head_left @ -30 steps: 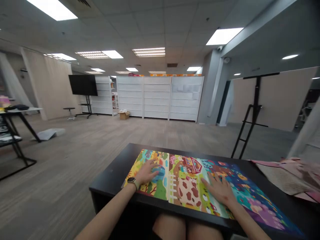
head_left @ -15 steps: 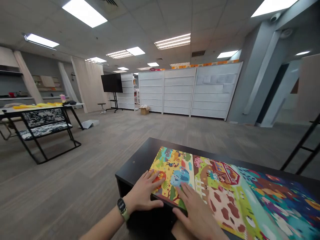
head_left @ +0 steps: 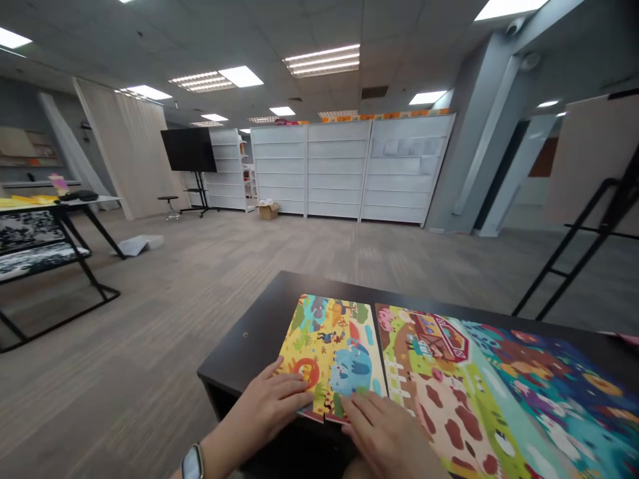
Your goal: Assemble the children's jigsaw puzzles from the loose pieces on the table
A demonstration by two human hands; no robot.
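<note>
A colourful cartoon puzzle mat (head_left: pixel 469 392) lies on a black table (head_left: pixel 259 329). Its left yellow panel (head_left: pixel 332 346) sits a little apart from the farm panel beside it. My left hand (head_left: pixel 272 402), with a watch on the wrist, lies flat on the near left corner of the yellow panel, fingers stretched out. My right hand (head_left: pixel 384 436) rests flat on the near edge, fingertips on the yellow panel's lower right corner. Neither hand grips anything.
A black metal stand (head_left: pixel 579 246) rises at the right behind the table. At the left is a black-framed table (head_left: pixel 60 226) with patterned cushions. White shelving (head_left: pixel 349 169), a TV on a stand (head_left: pixel 188 152) and a cardboard box (head_left: pixel 268 210) line the far wall.
The yellow panel has slid left, opening a gap from the farm panel. My left hand moved back to its near corner, and my right hand came over from the right side of the mat.
</note>
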